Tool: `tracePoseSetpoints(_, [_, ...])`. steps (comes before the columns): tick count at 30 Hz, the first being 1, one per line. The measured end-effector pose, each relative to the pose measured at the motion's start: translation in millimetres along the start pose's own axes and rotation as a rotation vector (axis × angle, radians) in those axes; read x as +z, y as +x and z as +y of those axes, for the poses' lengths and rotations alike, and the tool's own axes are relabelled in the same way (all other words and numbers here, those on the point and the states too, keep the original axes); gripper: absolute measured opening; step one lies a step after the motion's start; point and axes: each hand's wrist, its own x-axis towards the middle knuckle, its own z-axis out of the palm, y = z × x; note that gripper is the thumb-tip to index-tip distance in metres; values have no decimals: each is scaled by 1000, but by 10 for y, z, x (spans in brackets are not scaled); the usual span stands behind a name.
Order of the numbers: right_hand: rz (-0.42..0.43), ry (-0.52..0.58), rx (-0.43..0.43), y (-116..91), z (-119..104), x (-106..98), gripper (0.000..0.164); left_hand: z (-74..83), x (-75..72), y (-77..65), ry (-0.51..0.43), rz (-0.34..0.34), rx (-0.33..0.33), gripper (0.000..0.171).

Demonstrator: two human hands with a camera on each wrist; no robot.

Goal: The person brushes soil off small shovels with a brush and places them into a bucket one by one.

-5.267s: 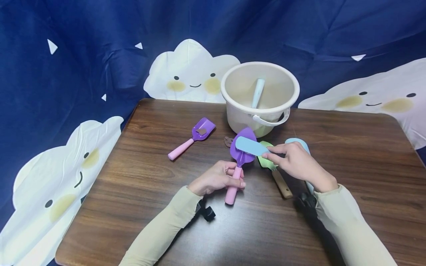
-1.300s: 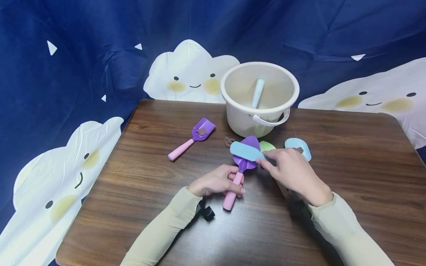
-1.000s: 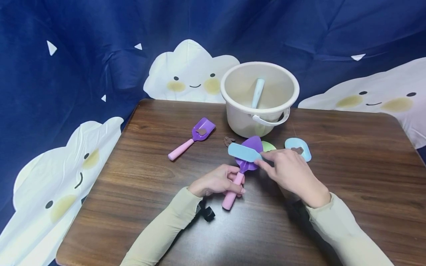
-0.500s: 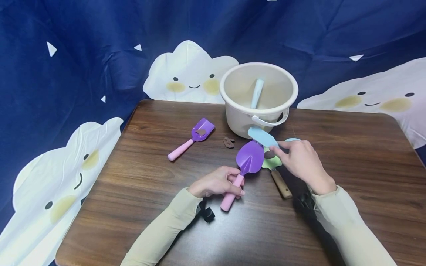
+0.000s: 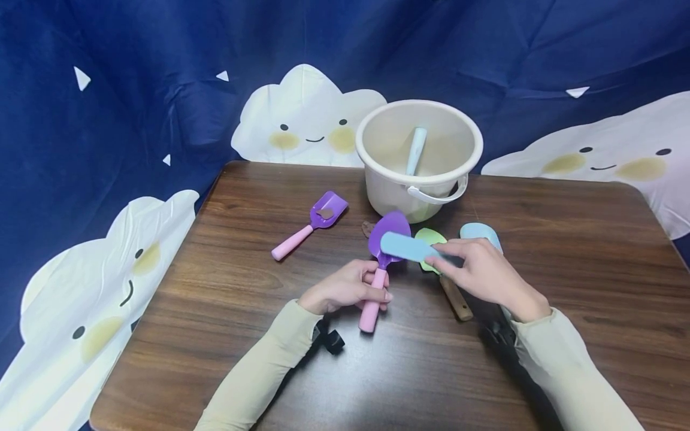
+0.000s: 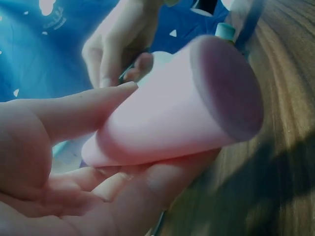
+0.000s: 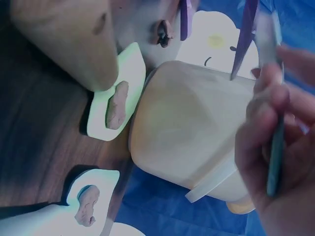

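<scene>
My left hand [image 5: 345, 287] grips the pink handle of a toy trowel [image 5: 390, 227], its purple blade pointing toward the bucket. In the left wrist view the handle [image 6: 162, 103] lies between thumb and fingers. My right hand [image 5: 485, 269] pinches one end of a flat light blue brush [image 5: 404, 246], which overlaps the trowel's blade in the head view. Close below it on the table are a green shovel [image 5: 430, 235] with a wooden handle and a light blue shovel [image 5: 480, 230]. Brown clay lumps lie on both, seen in the right wrist view.
A cream bucket [image 5: 399, 197] with a light blue handle [image 5: 417, 149] sticking up inside stands behind the hands. To the left lies a purple scoop [image 5: 329, 209] with a brown piece in it. A brown lump [image 5: 368, 228] lies before the bucket.
The brush swung from over the blade out to the far right past its edge, then came back over it. The trowel has shifted slightly left and away from the body.
</scene>
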Motion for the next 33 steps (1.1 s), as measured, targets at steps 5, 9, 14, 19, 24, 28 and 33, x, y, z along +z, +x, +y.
tracePoseSetpoints(5, [-45, 45, -76, -30, 47, 27, 24, -1, -11, 5, -8, -20, -1, 29])
tracePoseSetpoints(9, [-51, 64, -76, -28, 82, 29, 24, -11, -4, 7, -13, -28, 0, 30])
tracePoseSetpoints(14, [-35, 98, -3, -9, 102, 13, 20, -20, 4, -1, -13, -24, 0, 28])
tracePoseSetpoints(19, [-52, 115, 134, 40, 102, -20, 24, -21, 30, -3, -8, -34, -13, 30])
tracePoseSetpoints(24, [-15, 64, 224, 110, 95, -19, 26, -42, 71, 8, -12, -44, -28, 30])
tracePoseSetpoints(28, [45, -17, 241, 144, 50, 4, 27, -53, 93, 12, -10, -45, -31, 23])
tracePoseSetpoints(33, [28, -105, 180, 150, -104, 1, 22, -53, 107, 21, 12, -26, -22, 25])
